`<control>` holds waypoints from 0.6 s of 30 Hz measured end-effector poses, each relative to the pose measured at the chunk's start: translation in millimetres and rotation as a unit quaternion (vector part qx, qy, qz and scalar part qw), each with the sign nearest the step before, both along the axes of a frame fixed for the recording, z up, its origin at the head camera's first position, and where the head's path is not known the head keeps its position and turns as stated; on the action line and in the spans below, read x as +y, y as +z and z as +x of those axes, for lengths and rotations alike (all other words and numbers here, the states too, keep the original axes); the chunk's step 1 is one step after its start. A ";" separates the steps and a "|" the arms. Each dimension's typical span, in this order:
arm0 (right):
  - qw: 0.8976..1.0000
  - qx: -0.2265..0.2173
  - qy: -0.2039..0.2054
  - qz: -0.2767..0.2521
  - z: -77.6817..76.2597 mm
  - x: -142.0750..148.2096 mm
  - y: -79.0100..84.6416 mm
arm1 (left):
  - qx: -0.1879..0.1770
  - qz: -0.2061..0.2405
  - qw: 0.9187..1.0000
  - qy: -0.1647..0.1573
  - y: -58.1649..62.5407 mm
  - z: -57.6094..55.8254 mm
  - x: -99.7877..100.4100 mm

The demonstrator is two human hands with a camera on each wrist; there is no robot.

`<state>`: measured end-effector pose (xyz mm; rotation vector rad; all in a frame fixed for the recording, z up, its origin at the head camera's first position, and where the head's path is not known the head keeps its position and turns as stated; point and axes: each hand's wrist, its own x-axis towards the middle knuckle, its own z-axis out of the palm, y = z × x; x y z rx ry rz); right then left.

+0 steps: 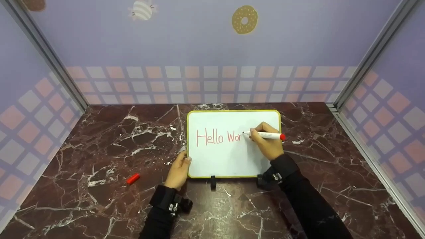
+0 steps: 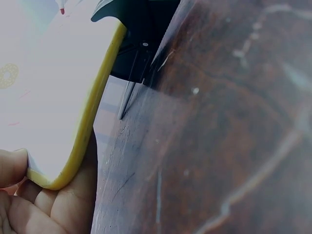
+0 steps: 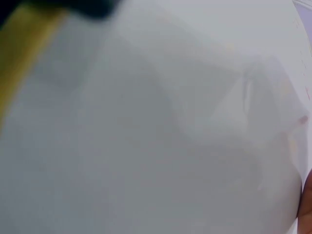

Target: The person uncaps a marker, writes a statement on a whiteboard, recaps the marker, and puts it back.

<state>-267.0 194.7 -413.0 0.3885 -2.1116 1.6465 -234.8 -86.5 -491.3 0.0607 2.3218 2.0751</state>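
A small whiteboard (image 1: 225, 166) with a yellow frame stands propped on black feet (image 1: 213, 182), and red letters "Hello Wor" (image 1: 217, 136) are written across it. My left hand (image 1: 178, 171) grips its lower left edge; in the left wrist view the thumb (image 2: 12, 168) lies on the white face and the other fingers go behind the yellow frame (image 2: 80, 136). Between thumb and fingers, my right hand (image 1: 269, 144) holds a white marker (image 1: 267, 134) with a red end, its tip right by the last letter. The right wrist view shows mostly the board's surface (image 3: 146, 146), with a sliver of hand at the edge.
Left of the board, a red marker cap (image 1: 133, 179) lies on the dark marbled table (image 1: 99, 199). A lilac back wall (image 1: 186, 43) with pink and white squares rises behind, and side panels close off both ends.
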 end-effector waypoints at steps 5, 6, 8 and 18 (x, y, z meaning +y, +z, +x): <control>1.000 -0.010 0.000 -0.002 -3.0 0.4 3.0 | 0.001 0.005 1.000 -0.003 0.1 0.9 -0.2; 1.000 -0.011 0.000 -0.001 -3.4 0.3 3.2 | 0.001 0.006 1.000 -0.004 0.0 1.1 -0.3; 1.000 -0.010 0.001 0.001 -4.0 0.3 3.1 | 0.002 0.006 1.000 -0.004 0.6 1.7 -0.3; 1.000 0.011 0.009 0.014 -5.2 1.0 2.0 | 0.002 -0.001 1.000 -0.012 2.4 2.1 -1.0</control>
